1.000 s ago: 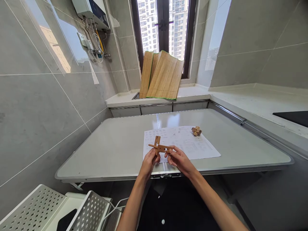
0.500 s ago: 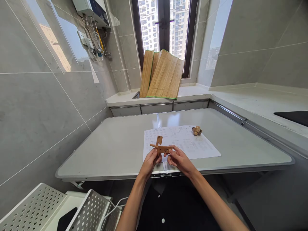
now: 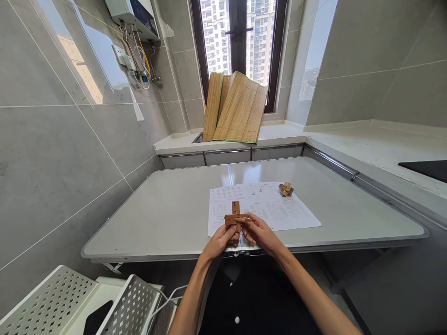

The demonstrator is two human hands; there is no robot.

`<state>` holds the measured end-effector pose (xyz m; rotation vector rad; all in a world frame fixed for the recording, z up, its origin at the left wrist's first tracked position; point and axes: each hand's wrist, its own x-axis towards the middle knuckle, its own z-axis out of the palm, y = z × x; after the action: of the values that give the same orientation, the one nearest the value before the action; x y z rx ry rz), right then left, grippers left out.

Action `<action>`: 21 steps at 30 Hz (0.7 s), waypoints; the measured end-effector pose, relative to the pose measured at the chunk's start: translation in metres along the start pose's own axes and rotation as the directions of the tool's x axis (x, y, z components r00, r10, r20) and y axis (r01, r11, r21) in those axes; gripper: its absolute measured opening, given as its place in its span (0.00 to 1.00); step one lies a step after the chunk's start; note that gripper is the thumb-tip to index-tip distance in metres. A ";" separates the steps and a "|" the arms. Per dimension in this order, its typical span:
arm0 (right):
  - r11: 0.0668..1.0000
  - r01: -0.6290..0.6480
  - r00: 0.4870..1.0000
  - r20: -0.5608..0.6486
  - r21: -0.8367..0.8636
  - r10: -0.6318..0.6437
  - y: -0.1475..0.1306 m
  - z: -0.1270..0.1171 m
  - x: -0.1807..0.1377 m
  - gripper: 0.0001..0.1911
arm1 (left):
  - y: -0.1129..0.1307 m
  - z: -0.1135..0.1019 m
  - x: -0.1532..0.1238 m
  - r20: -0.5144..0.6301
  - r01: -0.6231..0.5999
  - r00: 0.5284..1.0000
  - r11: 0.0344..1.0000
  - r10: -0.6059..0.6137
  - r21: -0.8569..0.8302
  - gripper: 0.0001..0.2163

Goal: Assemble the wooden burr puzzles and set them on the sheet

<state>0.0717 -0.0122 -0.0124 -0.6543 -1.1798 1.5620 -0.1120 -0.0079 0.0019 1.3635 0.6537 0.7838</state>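
Both hands hold a small wooden puzzle cross (image 3: 234,216) made of notched bars, just above the near edge of the grey table (image 3: 167,214). My left hand (image 3: 220,241) grips its lower part from below. My right hand (image 3: 260,234) pinches the horizontal bar's right end with fingers closed. Under the puzzle lies a printed paper sheet (image 3: 265,209). A second, assembled wooden puzzle knot (image 3: 285,189) sits on the sheet's far right corner.
Folded bamboo mats (image 3: 235,108) lean against the window at the back ledge. Tiled walls close in on the left and right. A white perforated metal rack (image 3: 87,302) stands at the lower left, with a white cable. A dark cooktop (image 3: 428,170) lies on the right counter.
The wooden pieces have been turned and pushed closer together, from a loose slanted shape into an upright compact cross. Both hands shifted slightly right and closer to each other.
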 end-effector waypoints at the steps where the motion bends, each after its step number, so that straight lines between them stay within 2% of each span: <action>1: 1.000 -0.002 1.000 -0.006 -0.001 0.002 0.000 -0.001 0.000 0.23 | 0.001 0.001 -0.001 0.015 0.007 1.000 1.000 -0.007 0.007 0.24; 14: 0.998 0.029 0.996 -0.083 0.058 -0.024 -0.008 -0.003 -0.005 0.19 | 0.007 0.006 0.000 0.125 0.015 0.992 0.990 -0.033 0.141 0.23; 21: 0.999 0.042 0.988 -0.149 0.013 -0.040 -0.008 -0.006 -0.006 0.20 | 0.011 0.009 -0.001 0.082 0.024 0.996 0.982 -0.040 0.185 0.23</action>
<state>0.0821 -0.0156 -0.0082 -0.7188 -1.0616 1.4611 -0.1067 -0.0138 0.0138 1.5422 0.6916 0.6477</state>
